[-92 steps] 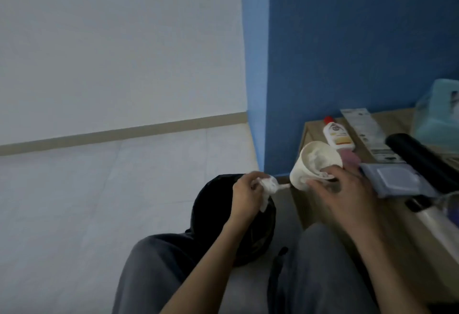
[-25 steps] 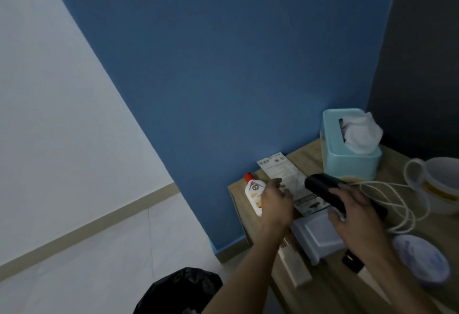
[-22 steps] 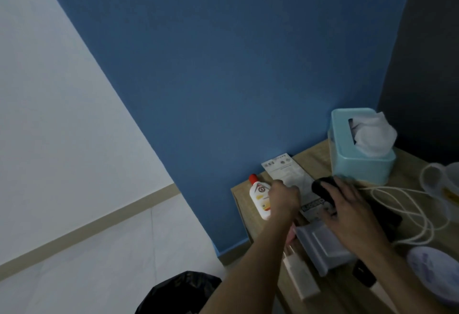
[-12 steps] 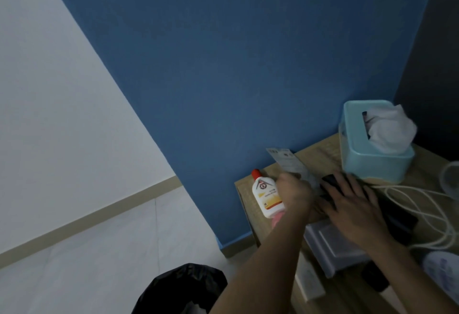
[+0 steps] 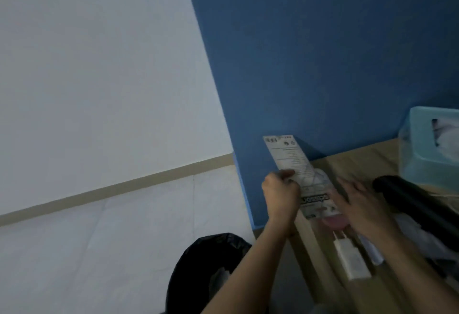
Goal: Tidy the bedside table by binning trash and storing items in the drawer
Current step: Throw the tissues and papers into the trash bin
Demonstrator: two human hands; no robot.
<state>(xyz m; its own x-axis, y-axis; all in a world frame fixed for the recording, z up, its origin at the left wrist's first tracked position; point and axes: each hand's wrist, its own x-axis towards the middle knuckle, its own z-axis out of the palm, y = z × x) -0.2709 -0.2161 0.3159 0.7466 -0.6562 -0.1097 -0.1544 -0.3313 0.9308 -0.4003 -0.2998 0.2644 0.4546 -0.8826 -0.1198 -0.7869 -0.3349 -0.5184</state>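
Observation:
My left hand is shut on a long flat printed packet, lifted at an angle over the left end of the wooden bedside table. My right hand hovers beside the packet's lower end with fingers spread, holding nothing. A pink object shows partly under the packet. A bin with a black bag stands on the floor below my left arm. The small white bottle is hidden.
On the table lie a white charger plug, a long black cylinder and a teal tissue box at the right edge. A blue wall rises behind the table. White tiled floor spreads to the left.
My left hand has closed on the printed packet and raised it off the table. The right hand has slid off the black cylinder toward the packet. The view has dropped and shifted left.

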